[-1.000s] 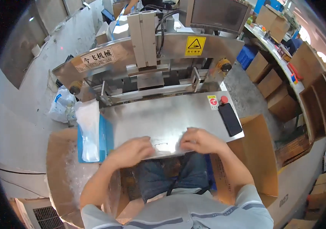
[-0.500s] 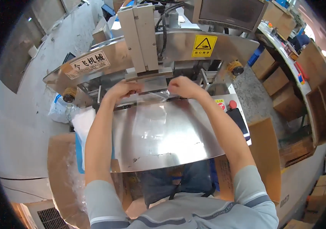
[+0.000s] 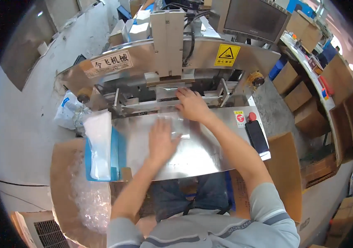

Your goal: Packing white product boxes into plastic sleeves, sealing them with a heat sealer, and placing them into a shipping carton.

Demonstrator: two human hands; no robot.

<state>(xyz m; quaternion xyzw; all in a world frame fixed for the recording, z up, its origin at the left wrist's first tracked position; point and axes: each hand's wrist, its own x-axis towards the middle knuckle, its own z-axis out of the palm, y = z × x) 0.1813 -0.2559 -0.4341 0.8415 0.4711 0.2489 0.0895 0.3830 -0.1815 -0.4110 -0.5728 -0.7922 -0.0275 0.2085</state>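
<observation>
A clear plastic bag (image 3: 184, 130) lies over the front edge of the machine's shiny metal table (image 3: 209, 153), its upper part reaching toward the pressing bar (image 3: 171, 78). My left hand (image 3: 162, 139) is laid on the table at the bag's left side, fingers stretched forward and slightly blurred. Farther forward, my right hand (image 3: 193, 106) rests on the bag's upper part, just in front of the bar. Its fingers are spread and nothing is gripped in them. The bag's exact outline is hard to see against the metal.
Left of the table, a blue box (image 3: 118, 155) holds a stack of white sheets or bags (image 3: 100, 144). Below it, a cardboard box (image 3: 62, 165) contains clear plastic bags. At the right edge are a red button (image 3: 252, 116) and a black phone-like object (image 3: 258, 136).
My left hand has come back from the bar, down and right onto the table. My right hand has opened from a closed grip and flattened on the bag, which now sits farther under the bar.
</observation>
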